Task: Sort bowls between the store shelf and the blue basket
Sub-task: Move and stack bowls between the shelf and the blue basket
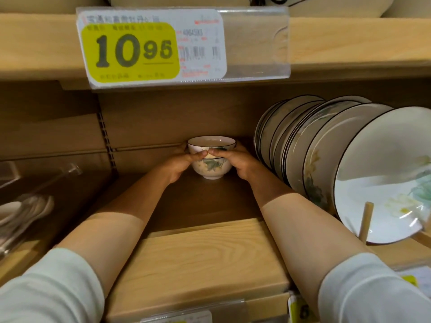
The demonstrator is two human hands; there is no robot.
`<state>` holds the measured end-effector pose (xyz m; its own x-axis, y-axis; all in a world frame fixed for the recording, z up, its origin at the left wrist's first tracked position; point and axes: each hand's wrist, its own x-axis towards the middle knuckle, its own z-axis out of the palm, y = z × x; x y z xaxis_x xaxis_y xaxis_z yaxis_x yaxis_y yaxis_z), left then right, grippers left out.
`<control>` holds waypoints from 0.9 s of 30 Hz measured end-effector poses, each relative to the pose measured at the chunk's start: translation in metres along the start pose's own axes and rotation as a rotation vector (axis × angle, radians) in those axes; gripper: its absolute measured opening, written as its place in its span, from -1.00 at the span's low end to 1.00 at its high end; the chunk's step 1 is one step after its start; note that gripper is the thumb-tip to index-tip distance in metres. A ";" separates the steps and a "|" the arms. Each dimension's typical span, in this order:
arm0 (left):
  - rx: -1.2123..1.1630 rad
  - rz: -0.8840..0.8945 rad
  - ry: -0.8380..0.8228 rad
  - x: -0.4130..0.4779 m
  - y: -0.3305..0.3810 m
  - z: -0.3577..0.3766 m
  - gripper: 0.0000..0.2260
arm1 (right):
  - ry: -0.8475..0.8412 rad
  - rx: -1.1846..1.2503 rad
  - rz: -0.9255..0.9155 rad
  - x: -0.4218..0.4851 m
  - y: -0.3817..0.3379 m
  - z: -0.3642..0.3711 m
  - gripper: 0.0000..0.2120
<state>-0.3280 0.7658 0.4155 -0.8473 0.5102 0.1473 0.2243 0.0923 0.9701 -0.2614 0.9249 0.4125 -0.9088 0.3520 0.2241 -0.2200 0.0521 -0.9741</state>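
In the head view, a small glazed bowl (211, 159) with a dark rim line and a green and yellow flower print is seen deep at the back of the wooden shelf (198, 252). A second rim line partway down its side suggests two bowls nested together. It is clasped from both sides: the fingers of the left hand (182, 162) and of the right hand (236, 159) are curled round its wall, and the thumbs nearly meet on the near face. Whether its foot rests on the board or is just clear of it cannot be told. The blue basket is not seen.

The ware is judged stiff, smooth, rather slippery and easily chipped, so a two-sided hold below the rim is advised, well clear of the leaning plates (326, 159) on the right.

On the price label (130, 51) overhead, "10" and "95" are read on yellow. The smaller print and the barcode digits are too blurred to be made out.
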 end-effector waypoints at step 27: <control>0.123 -0.033 0.333 -0.020 -0.005 0.044 -0.66 | 0.132 -0.012 -0.060 -0.012 0.004 0.016 -0.37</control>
<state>-0.2908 0.7927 0.3987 -0.9611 0.2001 0.1905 0.2331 0.2169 0.9480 -0.2563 0.9062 0.4066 -0.8396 0.4674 0.2768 -0.2675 0.0876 -0.9596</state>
